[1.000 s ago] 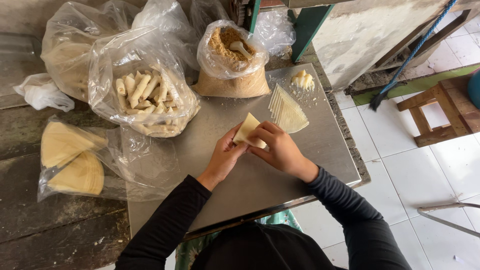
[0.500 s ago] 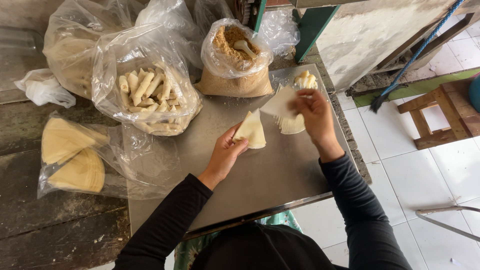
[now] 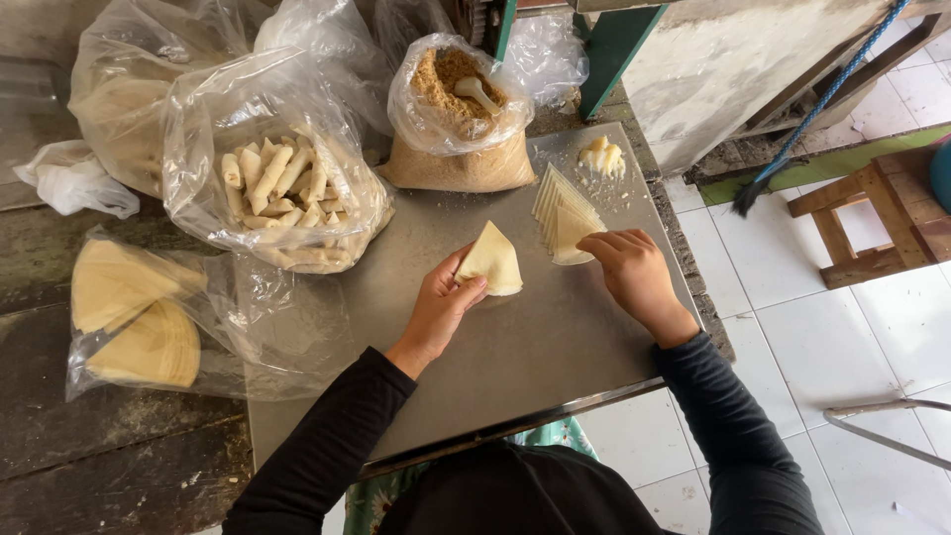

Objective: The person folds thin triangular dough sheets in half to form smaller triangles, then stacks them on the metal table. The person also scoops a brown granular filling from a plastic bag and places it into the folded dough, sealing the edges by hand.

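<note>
— So, where is the folded wrapper (image 3: 490, 261)?
— Middle of the frame, lying on the metal tabletop (image 3: 515, 347). The left hand (image 3: 441, 307) pinches its lower left edge between thumb and fingers.
— And the right hand (image 3: 629, 272)?
— Just right of centre, fingers curled down, fingertips touching the fanned stack of wrappers (image 3: 563, 213); whether it grips one I cannot tell.
— Anything around them?
— A bag of brown filling with a spoon (image 3: 458, 114) at top centre, a bag of finished rolls (image 3: 277, 183) in the upper left.

pale folded wrapper triangle (image 3: 490, 262) on tray, fanned wrapper stack (image 3: 563, 213) beside
</note>
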